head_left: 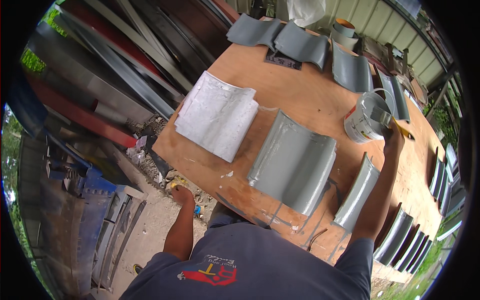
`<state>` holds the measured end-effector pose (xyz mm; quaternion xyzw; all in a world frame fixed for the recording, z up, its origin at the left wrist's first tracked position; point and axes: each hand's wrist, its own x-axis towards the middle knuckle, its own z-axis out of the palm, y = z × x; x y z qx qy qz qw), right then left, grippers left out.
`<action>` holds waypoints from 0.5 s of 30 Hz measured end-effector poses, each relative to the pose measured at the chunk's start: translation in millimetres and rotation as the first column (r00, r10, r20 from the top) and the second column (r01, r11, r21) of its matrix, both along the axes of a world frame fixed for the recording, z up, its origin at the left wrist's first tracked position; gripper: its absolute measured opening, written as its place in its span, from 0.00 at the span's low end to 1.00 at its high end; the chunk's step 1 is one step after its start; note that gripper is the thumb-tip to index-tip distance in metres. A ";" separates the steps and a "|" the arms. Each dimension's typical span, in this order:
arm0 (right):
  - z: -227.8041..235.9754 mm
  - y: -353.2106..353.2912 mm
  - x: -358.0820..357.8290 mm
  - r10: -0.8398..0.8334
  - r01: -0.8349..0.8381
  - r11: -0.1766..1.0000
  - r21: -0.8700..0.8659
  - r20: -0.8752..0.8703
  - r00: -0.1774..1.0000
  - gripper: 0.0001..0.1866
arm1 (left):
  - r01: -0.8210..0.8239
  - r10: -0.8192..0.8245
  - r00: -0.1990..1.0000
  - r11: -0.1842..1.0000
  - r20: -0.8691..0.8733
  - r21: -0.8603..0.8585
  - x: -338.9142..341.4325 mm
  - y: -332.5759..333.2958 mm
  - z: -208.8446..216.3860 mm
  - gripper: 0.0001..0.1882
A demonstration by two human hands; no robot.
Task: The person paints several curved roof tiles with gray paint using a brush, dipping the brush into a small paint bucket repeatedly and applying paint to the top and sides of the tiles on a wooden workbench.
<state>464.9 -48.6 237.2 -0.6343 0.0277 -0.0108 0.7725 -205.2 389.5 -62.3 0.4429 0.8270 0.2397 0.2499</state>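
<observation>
Before me, the right hand is clasped around a brush at the bucket; the left hand is well apart, grip indiscernible. Left of the bucket, one grey tile looks fully coated; farther left, white tiles appear uncoated.
</observation>
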 end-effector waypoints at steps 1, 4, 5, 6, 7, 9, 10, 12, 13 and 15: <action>-10.3 -10.4 -10.1 0.118 -0.100 0.990 -0.097 0.204 0.972 0.13 | 0.107 -0.095 0.993 0.971 -0.069 0.214 4.1 6.8 9.8 0.16; -17.1 -6.8 -48.7 0.116 -0.082 0.886 0.457 -0.047 0.992 0.08 | 0.471 -0.452 0.875 0.710 -0.173 0.524 40.9 35.3 66.7 0.18; -22.3 -1.6 -67.2 0.098 -0.050 0.867 0.496 -0.071 0.993 0.09 | 0.633 -0.606 0.752 0.550 -0.261 0.546 61.2 44.6 85.9 0.21; -28.2 9.4 -88.4 0.083 -0.020 0.845 0.535 -0.094 0.992 0.09 | 0.756 -0.720 0.597 0.358 -0.353 0.548 82.6 51.1 100.7 0.24; -30.9 19.3 -110.6 0.070 0.007 0.813 0.582 -0.110 0.991 0.11 | 0.819 -0.785 0.495 0.279 -0.372 0.501 111.7 48.5 113.0 0.28; -26.1 42.8 -160.5 0.227 -0.120 0.697 0.707 -0.058 0.972 0.13 | 0.938 -0.878 0.203 0.048 -0.433 0.343 159.2 49.2 117.5 0.36; -21.5 55.7 -184.5 0.263 -0.142 0.653 0.744 -0.047 0.964 0.13 | 0.967 -0.891 0.003 -0.113 -0.454 0.227 180.2 54.2 113.4 0.41; -20.1 71.8 -222.6 0.183 -0.091 0.676 0.731 -0.048 0.982 0.13 | 0.968 -0.905 -0.031 -0.133 -0.425 0.212 221.8 52.7 110.1 0.45; -19.7 80.5 -241.0 0.124 -0.049 0.694 0.719 -0.053 0.991 0.13 | 0.963 -0.906 -0.063 -0.165 -0.419 0.213 240.3 58.3 111.3 0.45; -6.5 108.8 -283.3 0.088 0.008 0.671 0.741 -0.090 0.992 0.13 | 0.975 -0.919 -0.094 -0.163 -0.384 0.151 273.9 73.4 114.9 0.52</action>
